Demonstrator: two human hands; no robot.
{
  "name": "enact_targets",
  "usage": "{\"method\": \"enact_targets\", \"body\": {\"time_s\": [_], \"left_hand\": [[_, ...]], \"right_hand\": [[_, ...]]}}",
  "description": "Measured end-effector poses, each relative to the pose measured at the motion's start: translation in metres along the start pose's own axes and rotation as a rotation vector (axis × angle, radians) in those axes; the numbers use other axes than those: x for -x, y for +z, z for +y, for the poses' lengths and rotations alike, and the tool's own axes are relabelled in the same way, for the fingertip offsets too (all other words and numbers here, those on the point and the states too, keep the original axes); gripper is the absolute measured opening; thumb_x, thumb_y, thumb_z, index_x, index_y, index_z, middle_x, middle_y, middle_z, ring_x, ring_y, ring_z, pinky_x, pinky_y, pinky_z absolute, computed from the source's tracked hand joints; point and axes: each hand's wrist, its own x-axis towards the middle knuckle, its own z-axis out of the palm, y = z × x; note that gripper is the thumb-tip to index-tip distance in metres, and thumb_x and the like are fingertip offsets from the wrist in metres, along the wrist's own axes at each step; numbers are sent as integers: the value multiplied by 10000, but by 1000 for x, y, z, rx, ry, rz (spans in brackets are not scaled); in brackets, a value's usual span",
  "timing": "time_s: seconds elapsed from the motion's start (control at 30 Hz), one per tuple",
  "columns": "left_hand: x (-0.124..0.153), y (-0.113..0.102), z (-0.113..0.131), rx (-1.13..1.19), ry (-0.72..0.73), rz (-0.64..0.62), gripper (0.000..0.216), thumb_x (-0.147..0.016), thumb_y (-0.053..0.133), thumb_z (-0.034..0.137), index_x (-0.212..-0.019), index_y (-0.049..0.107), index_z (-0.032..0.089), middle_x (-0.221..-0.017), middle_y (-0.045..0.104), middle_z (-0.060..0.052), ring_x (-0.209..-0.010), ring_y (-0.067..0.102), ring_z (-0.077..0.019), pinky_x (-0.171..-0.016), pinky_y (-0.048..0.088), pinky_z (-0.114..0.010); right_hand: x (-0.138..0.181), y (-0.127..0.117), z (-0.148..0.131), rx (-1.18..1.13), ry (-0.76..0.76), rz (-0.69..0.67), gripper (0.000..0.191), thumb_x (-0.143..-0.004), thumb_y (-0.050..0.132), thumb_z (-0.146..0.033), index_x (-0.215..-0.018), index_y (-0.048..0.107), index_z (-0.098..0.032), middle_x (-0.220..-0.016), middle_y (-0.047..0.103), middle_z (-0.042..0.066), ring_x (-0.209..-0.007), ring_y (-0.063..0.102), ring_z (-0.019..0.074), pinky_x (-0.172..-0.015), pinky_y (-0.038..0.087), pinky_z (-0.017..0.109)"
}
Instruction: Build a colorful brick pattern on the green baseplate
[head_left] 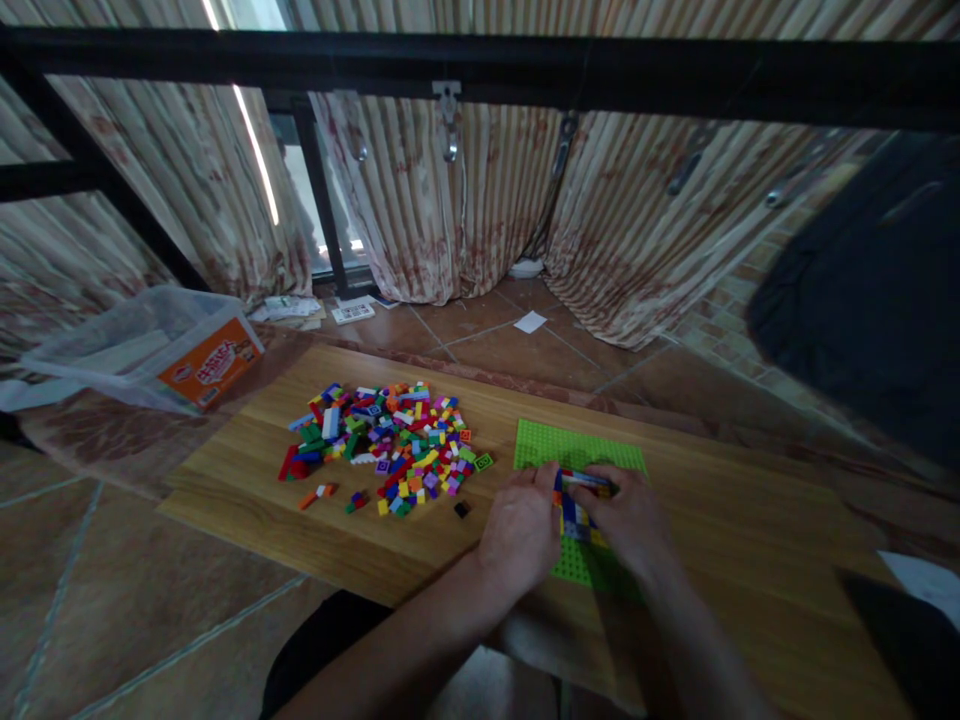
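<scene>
A green studded baseplate (577, 447) lies on a low wooden board (720, 520). A small block of mixed-colour bricks (574, 512) is built on the plate. My left hand (521, 525) rests at the left side of that block, fingers curled against it. My right hand (626, 520) is on the block's right, its fingertips pinched on a brick at the top edge of the block. A loose pile of coloured bricks (390, 445) is spread to the left of my hands.
A clear plastic tub with an orange label (161, 345) stands at the far left. A few stray bricks (322, 492) lie near the board's front edge. Curtains (450, 210) and a black metal frame (480, 70) rise behind. A dark object (870, 300) hangs at right.
</scene>
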Motion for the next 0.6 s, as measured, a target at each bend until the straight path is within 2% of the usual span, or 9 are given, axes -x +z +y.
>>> {"method": "enact_targets", "body": {"time_s": [0.2,0.37,0.5,0.6], "left_hand": [[0,1,0,11,-3,13,398,-862,469,123,-1255,514,174,-1174,662,-90,-1111,608,-219,-979,505,-364],[1,1,-2,4,17,13,426,-869,464,131,-1293,498,155,-1168,656,-95,-1091,610,-226,-970,508,-371],[0,0,-3,-1,24,1,441,-875,458,133,-1315,488,144,-1163,646,-98,-1085,601,-229,-984,494,-375],[-1,-1,-3,-9,40,-28,419,-901,456,165,-1318,501,167,-1150,635,-82,-1063,596,-219,-974,495,-364]], "right_hand": [[1,1,0,-55,-16,-17,371,-732,646,-429,-992,711,-173,-996,648,124,-909,650,261,-848,508,418],[0,0,2,-102,-15,4,379,-733,648,-491,-957,723,-195,-985,671,113,-898,651,256,-836,503,416],[-6,-2,11,-262,92,-8,404,-759,578,-496,-966,724,-182,-964,717,104,-886,662,255,-822,503,409],[-12,-4,20,-436,189,34,428,-730,563,-477,-954,725,-150,-914,743,102,-836,673,247,-796,510,388]]}}
